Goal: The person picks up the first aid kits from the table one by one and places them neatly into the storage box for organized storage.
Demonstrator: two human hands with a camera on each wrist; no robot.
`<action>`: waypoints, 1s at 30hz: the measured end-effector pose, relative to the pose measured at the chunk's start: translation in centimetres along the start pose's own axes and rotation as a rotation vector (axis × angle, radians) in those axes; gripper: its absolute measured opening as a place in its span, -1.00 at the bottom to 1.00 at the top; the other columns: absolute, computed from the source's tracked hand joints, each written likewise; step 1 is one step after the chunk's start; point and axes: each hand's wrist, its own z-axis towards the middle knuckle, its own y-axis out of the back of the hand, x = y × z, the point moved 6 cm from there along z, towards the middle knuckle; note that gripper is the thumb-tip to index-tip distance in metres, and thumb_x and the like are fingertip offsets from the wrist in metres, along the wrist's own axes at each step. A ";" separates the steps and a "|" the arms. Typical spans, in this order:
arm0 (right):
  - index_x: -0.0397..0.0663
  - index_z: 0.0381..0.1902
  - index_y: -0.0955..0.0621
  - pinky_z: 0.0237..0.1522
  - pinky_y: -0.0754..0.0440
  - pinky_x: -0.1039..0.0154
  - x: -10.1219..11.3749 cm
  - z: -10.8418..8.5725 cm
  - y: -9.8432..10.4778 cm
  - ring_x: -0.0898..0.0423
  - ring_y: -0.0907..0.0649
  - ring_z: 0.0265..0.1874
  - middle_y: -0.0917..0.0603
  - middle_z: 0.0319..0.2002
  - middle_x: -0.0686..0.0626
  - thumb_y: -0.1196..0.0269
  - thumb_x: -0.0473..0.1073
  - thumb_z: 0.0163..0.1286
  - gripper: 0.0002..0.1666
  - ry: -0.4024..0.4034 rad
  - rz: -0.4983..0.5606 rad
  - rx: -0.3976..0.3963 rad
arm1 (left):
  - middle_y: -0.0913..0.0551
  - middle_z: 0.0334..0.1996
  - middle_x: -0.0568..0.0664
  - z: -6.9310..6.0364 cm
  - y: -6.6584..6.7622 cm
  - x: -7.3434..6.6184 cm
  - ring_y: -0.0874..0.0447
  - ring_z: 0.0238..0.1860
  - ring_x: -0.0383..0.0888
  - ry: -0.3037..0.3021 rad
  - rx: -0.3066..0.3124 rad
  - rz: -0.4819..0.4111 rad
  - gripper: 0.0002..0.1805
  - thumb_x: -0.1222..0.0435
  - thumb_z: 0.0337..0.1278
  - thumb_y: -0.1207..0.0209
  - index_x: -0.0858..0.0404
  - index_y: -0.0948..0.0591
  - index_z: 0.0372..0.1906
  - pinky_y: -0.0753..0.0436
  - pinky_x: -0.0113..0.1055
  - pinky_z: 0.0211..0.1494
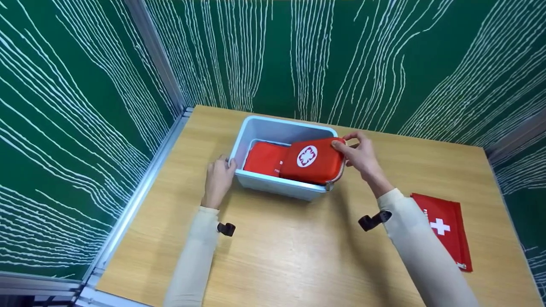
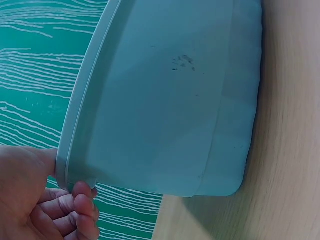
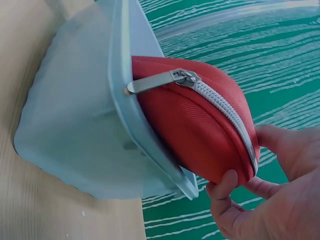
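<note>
A light blue bin [image 1: 277, 187] stands near the back of the table. My left hand [image 1: 218, 180] grips the bin's left rim, thumb and fingers on either side of it; the left wrist view shows this hand [image 2: 45, 200] at the rim's corner. In my right hand [image 1: 361, 157] is one end of a red zippered case [image 1: 315, 160] with a white emblem, pinched between thumb and fingers. The case is tilted, its right end above the bin's right rim. A flat red item [image 1: 264, 158] lies inside at the left. The right wrist view shows the case's zipper [image 3: 220, 104].
A flat red pouch [image 1: 454, 228] with a white cross lies on the right of the wooden table [image 1: 290, 251], partly behind my right sleeve. Green panels [image 1: 277, 55] with white wavy lines stand along the back and sides, and a metal frame edge [image 1: 140, 183] runs along the left.
</note>
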 end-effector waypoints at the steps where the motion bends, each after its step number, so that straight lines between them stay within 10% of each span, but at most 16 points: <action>1: -0.14 0.17 -0.33 -0.38 -0.64 0.28 0.0 0.0 -0.2 0.15 -0.61 -0.43 -0.59 -0.09 -0.16 -0.31 0.16 0.28 -0.29 0.008 -0.007 -0.006 | -0.34 -0.66 -0.05 0.0 0.0 0.0 -0.36 -0.54 -0.11 0.001 0.003 -0.003 -0.69 0.19 0.34 -0.04 0.28 -0.50 -0.49 -0.34 -0.28 -0.47; 17: -0.24 0.00 -0.50 -0.33 -0.70 0.23 -0.8 0.4 -2.2 0.01 -0.61 -0.29 -0.54 -0.18 -0.18 -0.22 -0.13 0.41 -0.67 0.006 -0.078 0.023 | -0.33 -0.68 -0.08 -0.1 0.0 0.0 -0.36 -0.55 -0.11 0.004 -0.013 -0.005 -0.69 0.19 0.32 -0.04 0.31 -0.57 -0.45 -0.38 -0.25 -0.44; 30: -0.24 0.07 -0.46 -0.28 -0.65 0.34 -5.5 -1.7 4.0 0.13 -0.58 -0.24 -0.51 -0.11 -0.14 -0.14 0.01 0.46 -0.55 -0.044 -0.061 -0.026 | -0.38 -0.62 -0.03 -0.1 0.0 0.2 -0.39 -0.51 -0.10 0.030 0.004 -0.015 -0.70 0.17 0.33 -0.04 0.28 -0.54 -0.46 -0.39 -0.28 -0.41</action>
